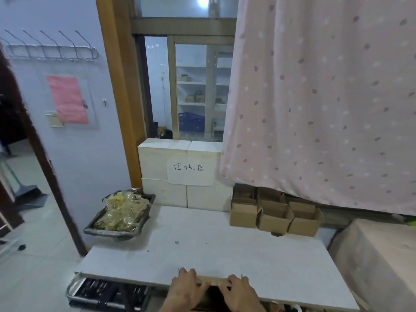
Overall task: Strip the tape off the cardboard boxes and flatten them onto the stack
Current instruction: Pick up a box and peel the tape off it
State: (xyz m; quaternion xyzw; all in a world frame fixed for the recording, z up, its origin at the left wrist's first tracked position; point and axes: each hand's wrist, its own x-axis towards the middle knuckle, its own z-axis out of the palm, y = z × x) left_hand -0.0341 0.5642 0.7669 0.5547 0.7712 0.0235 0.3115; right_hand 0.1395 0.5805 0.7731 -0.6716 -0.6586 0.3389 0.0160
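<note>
Your left hand (188, 285) and right hand (238, 291) rest on the table (225, 251) near edge — fingers relaxed, holding nothing. Cardboard boxes (274, 212) sit unflattened at the far right corner.

Person seen from above | two bare hands: left hand (186, 287), right hand (238, 293) | forearms bare, no sleeves | no gloves or rings visible
</note>
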